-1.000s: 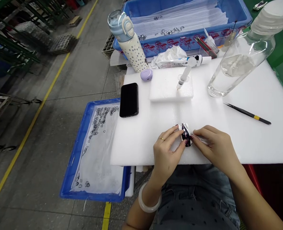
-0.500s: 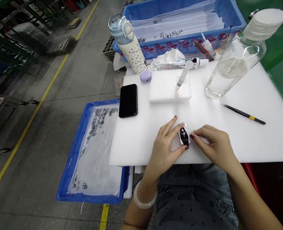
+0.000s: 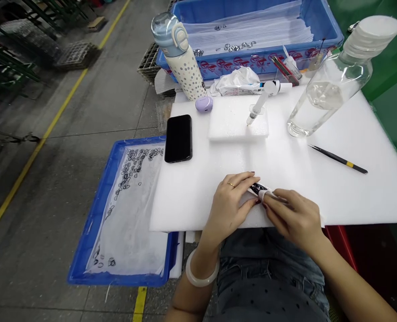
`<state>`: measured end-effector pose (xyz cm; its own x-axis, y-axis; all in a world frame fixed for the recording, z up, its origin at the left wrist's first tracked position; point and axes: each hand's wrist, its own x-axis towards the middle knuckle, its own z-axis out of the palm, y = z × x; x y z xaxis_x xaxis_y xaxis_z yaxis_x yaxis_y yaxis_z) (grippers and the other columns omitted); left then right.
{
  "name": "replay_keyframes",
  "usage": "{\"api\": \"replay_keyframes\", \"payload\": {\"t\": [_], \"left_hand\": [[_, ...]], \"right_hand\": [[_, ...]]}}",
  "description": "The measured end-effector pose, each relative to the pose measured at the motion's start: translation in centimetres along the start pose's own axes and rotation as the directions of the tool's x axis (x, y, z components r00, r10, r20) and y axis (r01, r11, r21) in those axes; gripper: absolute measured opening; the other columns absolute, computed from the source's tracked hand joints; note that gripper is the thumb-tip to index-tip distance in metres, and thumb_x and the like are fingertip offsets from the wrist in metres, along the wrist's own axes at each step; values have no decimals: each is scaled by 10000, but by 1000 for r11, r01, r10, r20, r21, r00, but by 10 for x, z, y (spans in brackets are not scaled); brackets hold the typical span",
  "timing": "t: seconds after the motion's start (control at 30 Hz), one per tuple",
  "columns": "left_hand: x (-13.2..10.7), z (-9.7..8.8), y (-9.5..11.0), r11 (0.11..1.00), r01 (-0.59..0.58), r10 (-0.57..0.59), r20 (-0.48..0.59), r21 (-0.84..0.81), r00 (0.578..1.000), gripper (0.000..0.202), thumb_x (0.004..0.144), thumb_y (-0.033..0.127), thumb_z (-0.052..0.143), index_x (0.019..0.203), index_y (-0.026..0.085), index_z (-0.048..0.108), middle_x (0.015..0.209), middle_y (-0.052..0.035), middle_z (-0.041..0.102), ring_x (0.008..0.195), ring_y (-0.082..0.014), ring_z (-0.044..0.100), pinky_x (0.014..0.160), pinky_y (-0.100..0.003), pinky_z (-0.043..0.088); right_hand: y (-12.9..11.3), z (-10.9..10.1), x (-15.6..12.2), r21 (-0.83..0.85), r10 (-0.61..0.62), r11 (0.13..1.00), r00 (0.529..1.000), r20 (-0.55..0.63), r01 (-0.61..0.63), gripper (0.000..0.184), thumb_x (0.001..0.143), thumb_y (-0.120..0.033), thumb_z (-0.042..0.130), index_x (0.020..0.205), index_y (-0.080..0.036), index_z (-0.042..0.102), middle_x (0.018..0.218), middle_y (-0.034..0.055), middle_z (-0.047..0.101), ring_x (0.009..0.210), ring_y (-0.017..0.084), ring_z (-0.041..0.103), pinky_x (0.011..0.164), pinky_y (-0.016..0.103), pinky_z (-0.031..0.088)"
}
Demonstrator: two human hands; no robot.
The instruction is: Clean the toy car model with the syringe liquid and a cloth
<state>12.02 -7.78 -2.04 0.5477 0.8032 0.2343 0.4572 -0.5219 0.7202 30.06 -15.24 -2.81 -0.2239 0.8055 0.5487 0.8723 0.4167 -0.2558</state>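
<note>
A small glossy black piece with a white edge (image 3: 256, 188) is at the front of the white foam board (image 3: 191, 197). My left hand (image 3: 230, 203) is closed on its left side, thumb below and fingers above. A white cloth or tissue (image 3: 264, 193) is pinched in my right hand (image 3: 295, 212), its fingertip pressing the cloth against the piece's right side. My fingers and the cloth hide much of the piece, so its exact kind cannot be told. Black tweezers with a yellow band (image 3: 339, 158) lie to the right of my hands.
A foam block (image 3: 232, 120) carries a syringe (image 3: 258, 107). Around it are a phone (image 3: 178, 138), a purple case (image 3: 204, 104), a dotted bottle (image 3: 186, 74), a tube (image 3: 241, 90) and a clear bottle (image 3: 305, 112). Blue trays (image 3: 94, 201) with small rings stand left and a blue bin (image 3: 252, 58) behind.
My right hand has moved left and brought the cloth onto the black piece. The piece is now tilted and more covered, and my left fingers have drawn closer together around it.
</note>
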Motion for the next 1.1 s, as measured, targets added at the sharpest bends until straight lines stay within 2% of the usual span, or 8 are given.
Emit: {"api": "replay_keyframes", "payload": {"t": [0.1,0.17,0.33,0.5,0.7,0.83,1.0,1.1], "left_hand": [[0,-3,-1,1000,2,-1,23,-23,1000,375,902,96,611,1235,268,634,1232,-43,673,1157,-236,589,1001,-464,521],[0,-3,-2,999,10,-10,6,-32,1000,315,902,110,620,1176,256,667,1143,-41,696,1082,-233,608,951,-447,540],[-2,-1,-1,999,2,-3,-21,-34,1000,289,900,132,639,1162,242,688,1099,-42,709,1014,-226,606,909,-424,542],[-2,-2,1,999,9,-9,-18,-35,1000,291,922,158,608,1182,260,689,1099,-44,711,1019,-231,609,902,-422,548],[-1,0,-1,999,9,-9,-14,-32,1000,284,920,159,611,1173,257,696,1097,-44,715,1019,-230,612,909,-427,548],[-5,0,3,1000,12,-13,-28,-28,1000,296,912,146,615,1178,254,689,1111,-51,713,1034,-233,620,928,-430,552],[-4,-30,-6,999,-24,26,45,-41,999,424,897,156,624,1309,255,604,1289,-78,661,1189,-226,614,1032,-399,523],[5,-69,-34,971,56,-33,-100,234,994,458,920,283,606,1375,259,561,1419,-124,567,1295,-299,543,1093,-511,454]], "right_hand": [[3,-9,3,139,-79,988,993,87,66,182,929,-159,580,1044,-187,718,860,45,671,675,119,624,548,242,505],[14,-19,8,169,-65,984,996,67,53,222,932,-139,576,1107,-203,696,846,34,661,663,111,607,546,238,491],[38,-39,24,-209,92,972,992,-82,-108,265,883,-272,692,1144,-239,674,1154,133,663,1019,312,619,848,493,465],[21,-20,17,-112,-53,992,998,21,55,249,852,-274,737,1080,-223,649,1049,64,721,931,257,652,862,462,401],[13,-11,10,-147,-88,986,996,-26,84,245,867,-155,689,1097,-210,626,988,54,732,846,207,640,802,403,417],[10,-12,16,-60,-53,996,994,100,59,284,903,-169,636,1182,-193,589,1053,70,724,917,227,637,856,419,454],[5,4,20,59,-47,997,989,141,39,600,943,-122,518,1510,-124,321,1015,102,700,918,239,625,801,397,527],[37,-19,8,46,37,998,999,16,-38,613,934,-176,565,1513,-165,362,1052,115,680,911,266,618,778,431,521]]}}
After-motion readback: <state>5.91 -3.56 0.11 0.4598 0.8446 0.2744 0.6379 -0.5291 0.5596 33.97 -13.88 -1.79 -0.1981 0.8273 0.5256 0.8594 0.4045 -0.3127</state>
